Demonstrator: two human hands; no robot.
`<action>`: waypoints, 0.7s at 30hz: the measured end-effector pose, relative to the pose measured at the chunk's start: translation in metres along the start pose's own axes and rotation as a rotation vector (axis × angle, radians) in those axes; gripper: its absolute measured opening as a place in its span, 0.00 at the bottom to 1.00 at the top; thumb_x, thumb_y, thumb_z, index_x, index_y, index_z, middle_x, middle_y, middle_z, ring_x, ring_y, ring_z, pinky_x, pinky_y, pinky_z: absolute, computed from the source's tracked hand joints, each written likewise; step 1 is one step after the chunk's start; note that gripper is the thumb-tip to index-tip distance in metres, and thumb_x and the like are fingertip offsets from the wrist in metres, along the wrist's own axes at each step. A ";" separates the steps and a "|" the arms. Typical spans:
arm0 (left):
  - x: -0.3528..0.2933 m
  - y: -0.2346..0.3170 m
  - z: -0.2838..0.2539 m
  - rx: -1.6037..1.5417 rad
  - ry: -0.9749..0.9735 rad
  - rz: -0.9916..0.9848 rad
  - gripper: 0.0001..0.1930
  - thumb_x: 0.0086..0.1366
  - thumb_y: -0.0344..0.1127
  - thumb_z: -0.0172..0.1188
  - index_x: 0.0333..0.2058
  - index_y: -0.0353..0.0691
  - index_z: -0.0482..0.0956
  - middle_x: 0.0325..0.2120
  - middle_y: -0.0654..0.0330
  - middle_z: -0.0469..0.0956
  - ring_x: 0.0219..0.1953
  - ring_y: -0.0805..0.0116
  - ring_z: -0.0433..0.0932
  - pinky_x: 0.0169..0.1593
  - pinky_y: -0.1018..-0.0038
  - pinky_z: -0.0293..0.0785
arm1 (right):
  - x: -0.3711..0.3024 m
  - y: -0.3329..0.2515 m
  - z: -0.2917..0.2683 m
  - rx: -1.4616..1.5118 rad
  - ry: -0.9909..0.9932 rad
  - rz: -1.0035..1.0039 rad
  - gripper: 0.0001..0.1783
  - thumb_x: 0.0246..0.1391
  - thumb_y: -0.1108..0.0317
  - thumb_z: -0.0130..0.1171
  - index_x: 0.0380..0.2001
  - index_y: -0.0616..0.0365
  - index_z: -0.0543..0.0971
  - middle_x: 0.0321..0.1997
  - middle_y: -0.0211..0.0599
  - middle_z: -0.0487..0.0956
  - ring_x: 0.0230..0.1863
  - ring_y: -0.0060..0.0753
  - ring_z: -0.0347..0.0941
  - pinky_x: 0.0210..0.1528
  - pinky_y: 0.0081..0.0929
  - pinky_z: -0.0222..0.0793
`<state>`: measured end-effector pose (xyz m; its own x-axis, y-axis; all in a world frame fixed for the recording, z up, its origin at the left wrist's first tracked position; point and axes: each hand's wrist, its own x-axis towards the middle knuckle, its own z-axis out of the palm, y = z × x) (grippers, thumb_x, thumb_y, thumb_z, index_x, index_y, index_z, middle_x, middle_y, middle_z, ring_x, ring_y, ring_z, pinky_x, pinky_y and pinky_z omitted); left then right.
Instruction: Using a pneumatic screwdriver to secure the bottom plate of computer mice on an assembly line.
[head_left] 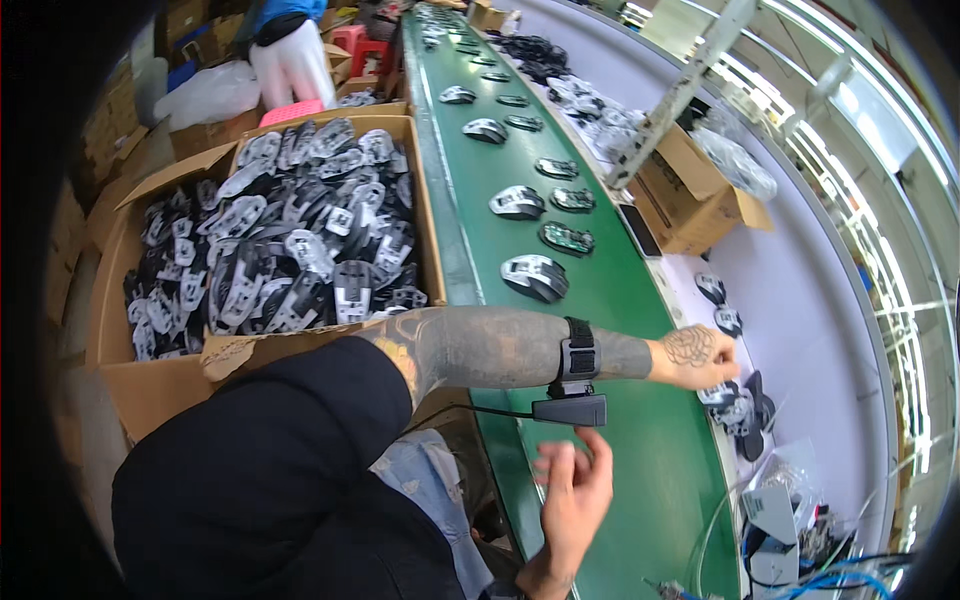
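My left arm, tattooed and with a black strap and small box at the wrist, stretches across the green belt. At its far right edge, my left hand (698, 357) has its fingers bent down over a small pile of grey-and-black mouse shells (738, 412). The fingertips are partly hidden, so what they grip cannot be made out. Lower down, my right hand (577, 500) hovers over the belt below the left wrist. Its fingers are loosely apart and nothing is in them. The nearest mouse shell on the belt (534, 278) lies beyond my left forearm.
A large cardboard box (425, 210) full of mouse shells stands left of the green conveyor belt (455, 180). Circuit-board mouse bases (567, 238) and shells line the belt. On the right ledge are a phone (638, 230), an open carton (680, 195) and cables (850, 575). A person (287, 50) stands far left.
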<state>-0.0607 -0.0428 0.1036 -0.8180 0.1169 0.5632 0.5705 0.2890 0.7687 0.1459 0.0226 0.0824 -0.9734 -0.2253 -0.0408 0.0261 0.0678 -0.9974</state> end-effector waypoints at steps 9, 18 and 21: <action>-0.014 -0.018 0.028 0.241 -0.100 0.142 0.13 0.59 0.42 0.56 0.32 0.36 0.74 0.26 0.56 0.76 0.30 0.62 0.77 0.35 0.67 0.73 | 0.038 0.014 0.019 0.329 0.100 0.140 0.20 0.58 0.52 0.52 0.32 0.63 0.71 0.18 0.42 0.76 0.15 0.29 0.72 0.18 0.19 0.67; -0.024 -0.069 0.026 0.253 -0.035 0.310 0.07 0.57 0.35 0.56 0.32 0.39 0.72 0.28 0.55 0.75 0.33 0.61 0.77 0.37 0.67 0.73 | 0.045 0.034 0.033 0.321 0.102 0.219 0.21 0.60 0.52 0.49 0.32 0.64 0.72 0.23 0.44 0.78 0.17 0.27 0.72 0.20 0.19 0.69; -0.022 -0.066 0.025 0.051 -0.028 0.159 0.08 0.55 0.36 0.56 0.31 0.38 0.73 0.27 0.52 0.76 0.34 0.52 0.77 0.37 0.64 0.72 | 0.037 0.032 0.033 0.321 0.005 0.224 0.22 0.62 0.52 0.46 0.33 0.65 0.71 0.25 0.45 0.79 0.18 0.28 0.73 0.20 0.19 0.70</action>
<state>-0.0824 -0.0405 0.0331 -0.7202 0.1914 0.6669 0.6888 0.3126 0.6541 0.1181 -0.0156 0.0474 -0.9367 -0.2343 -0.2603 0.3071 -0.1926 -0.9320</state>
